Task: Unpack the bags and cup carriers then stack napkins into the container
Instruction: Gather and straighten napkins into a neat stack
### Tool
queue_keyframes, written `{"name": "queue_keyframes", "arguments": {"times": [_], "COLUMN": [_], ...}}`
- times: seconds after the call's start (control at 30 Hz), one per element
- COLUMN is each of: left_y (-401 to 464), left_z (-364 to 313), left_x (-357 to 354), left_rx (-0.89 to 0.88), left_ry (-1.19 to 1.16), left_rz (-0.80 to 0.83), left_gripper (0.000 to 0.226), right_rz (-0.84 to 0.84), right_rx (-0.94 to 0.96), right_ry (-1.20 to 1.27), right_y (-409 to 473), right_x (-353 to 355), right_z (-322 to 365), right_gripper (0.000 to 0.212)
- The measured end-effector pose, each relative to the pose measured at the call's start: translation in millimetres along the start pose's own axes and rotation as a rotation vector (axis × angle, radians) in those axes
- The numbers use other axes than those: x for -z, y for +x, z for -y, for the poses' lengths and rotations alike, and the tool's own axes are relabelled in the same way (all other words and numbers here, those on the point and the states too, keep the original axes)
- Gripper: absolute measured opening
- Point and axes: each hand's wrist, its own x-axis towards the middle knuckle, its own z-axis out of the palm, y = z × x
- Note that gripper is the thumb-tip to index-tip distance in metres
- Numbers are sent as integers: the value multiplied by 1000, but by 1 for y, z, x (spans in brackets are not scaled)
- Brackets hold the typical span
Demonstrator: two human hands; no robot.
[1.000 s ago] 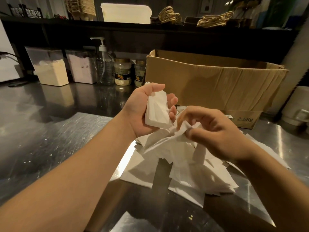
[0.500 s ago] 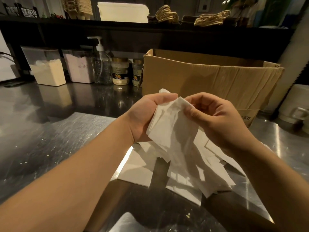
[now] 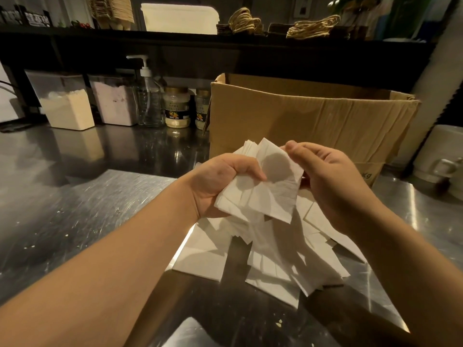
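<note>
Gripped in the left hand [image 3: 220,186] is a small stack of white folded paper napkins [image 3: 260,189], thumb curled over its face, held at centre frame above the counter. Right hand [image 3: 333,186] has its fingers curled round the stack's right edge, thumb tip up at the top corner. A second ago the right hand was down in the loose pile of white napkins [image 3: 270,261] pinching up sheets while the left held a thinner wad alone; half a second ago it was laying those sheets on. Now the two sit together and the bundle is thicker.

Judgement: gathering step, one more handful added; edges are ragged and want squaring before stacking. Much of the pile lies spread on the scratched steel counter [image 3: 75,221], lower centre.

Behind, right of centre: open brown cardboard box [image 3: 313,121]. Upper left: two clear plastic tubs of powder [image 3: 67,106], a clear pump bottle [image 3: 147,101].
</note>
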Motion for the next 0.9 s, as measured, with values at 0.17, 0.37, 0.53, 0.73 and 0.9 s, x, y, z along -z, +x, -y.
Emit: {"name": "queue_keyframes", "arguments": {"times": [0.17,0.37,0.53,0.73,0.9], "left_y": [-1,0,-1,2,3], "left_z": [-2,-2,-3,0,4], "left_x": [-7,-10,-9,-7,-5], "left_rx": [-16,1,12,4,2], "left_ry": [53,116,106,105,59], "left_rz": [-124,-130,-130,-93,-12], "left_gripper": [59,72,75,84,86], "right_rz": [12,70,148,69,-5], "right_rx": [-67,-86,-110,-31,76], "right_ry": [-38,-34,91,-5,-72], "right_y": [1,2,0,-2,-4], "right_x": [5,10,14,7,0], "right_z": [1,2,5,2,-2], "right_gripper": [20,15,17,15,9]}}
